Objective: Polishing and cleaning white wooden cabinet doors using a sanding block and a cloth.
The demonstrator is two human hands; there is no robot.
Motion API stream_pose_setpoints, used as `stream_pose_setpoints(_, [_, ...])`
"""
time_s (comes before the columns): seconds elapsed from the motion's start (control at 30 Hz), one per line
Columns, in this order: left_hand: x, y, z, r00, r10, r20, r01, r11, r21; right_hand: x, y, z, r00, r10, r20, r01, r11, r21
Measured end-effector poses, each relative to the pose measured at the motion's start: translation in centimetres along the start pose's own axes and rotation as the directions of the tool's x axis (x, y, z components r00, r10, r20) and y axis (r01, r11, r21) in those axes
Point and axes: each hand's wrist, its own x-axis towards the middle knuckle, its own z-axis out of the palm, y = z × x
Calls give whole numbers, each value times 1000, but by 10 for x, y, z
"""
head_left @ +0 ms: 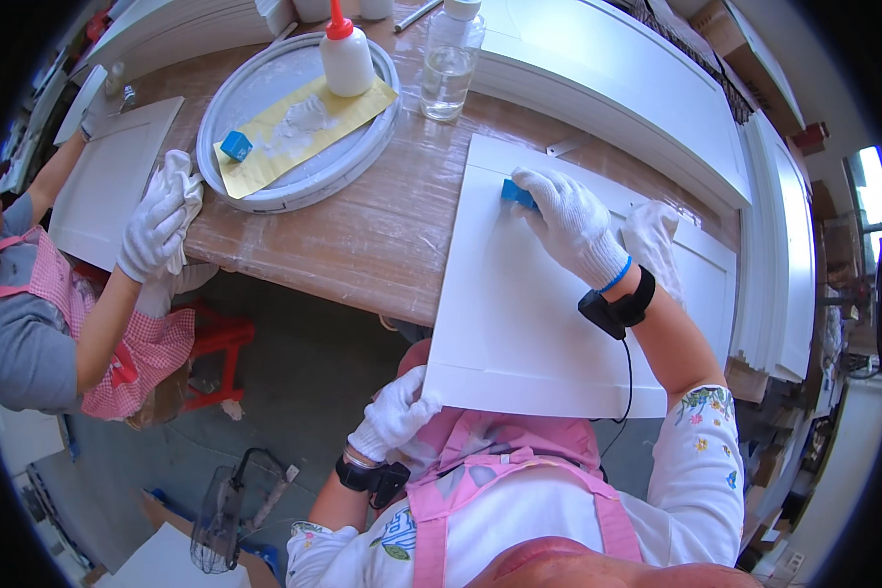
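On the white panel (529, 314), my right hand (570, 223) clamps a blue block (517, 192); my left hand (394, 412) grips the panel's near corner.

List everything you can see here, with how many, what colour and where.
Panel: one, white, overhanging the table edge.
Block: one, blue, on the panel.
Cloth: one, white, right of the panel.
Table: one, brown, plastic-wrapped.
Round tray: one, grey-white, on the table.
Yellow sheet: one, in the tray.
Small block: one, blue, on the sheet.
Squeeze bottle: one, white, red tip.
Clear bottle: one, beside the tray.
Co-worker's hand: one, white-gloved, holding a rag.
Left hand: white-gloved, gripping the panel corner.
Right hand: white-gloved, pressing the block.
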Motion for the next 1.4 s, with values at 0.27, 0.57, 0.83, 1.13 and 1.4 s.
stream_pose_setpoints(0.27, [-1,7,1,999,-47,-6,47,999,-4,-1,-1,0,1000,10,1,-10,1000,22])
stream_pose_setpoints(0.57, [-1,2,2,999,-8,-31,8,1000,9,-1,-2,-2,996,90,19,-91,996,26])
stream_pose_setpoints(0.83, [1,8,2,1000,-12,-23,13,999,46,1,18,4,994,52,-100,-57,997,-45])
stream_pose_setpoints(1.13, [1,5,0,1000,-29,-13,29,999,28,-3,29,10,994,-98,-43,95,993,-65])
stream_pose_setpoints(1.4, [0,7,1,1000,-27,-14,27,1000,1,-1,19,1,997,-52,55,51,998,23])
